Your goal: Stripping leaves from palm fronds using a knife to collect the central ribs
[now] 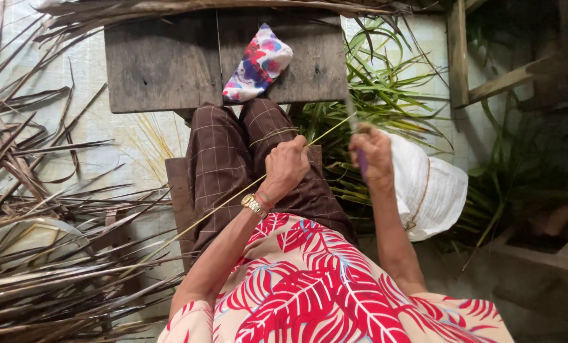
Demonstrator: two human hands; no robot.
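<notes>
My left hand (pixel 287 166) is closed around a long thin yellow-green palm leaf rib (pixel 230 202) that runs from lower left up past the hand toward the right. A gold watch sits on that wrist. My right hand (pixel 373 152) grips a knife with a purple handle (pixel 362 164); its blade (pixel 351 114) points up and is blurred, close to the rib's upper end. Both hands are over my lap, above brown checked trousers (pixel 233 159).
A dark wooden bench (pixel 163 60) lies ahead with a colourful patterned cloth pouch (pixel 257 63) on it. Dry brown palm leaves (pixel 42 241) pile at the left. Green fronds (pixel 385 89) and a white sack (pixel 433 190) lie at the right. Wooden boards stand at far right.
</notes>
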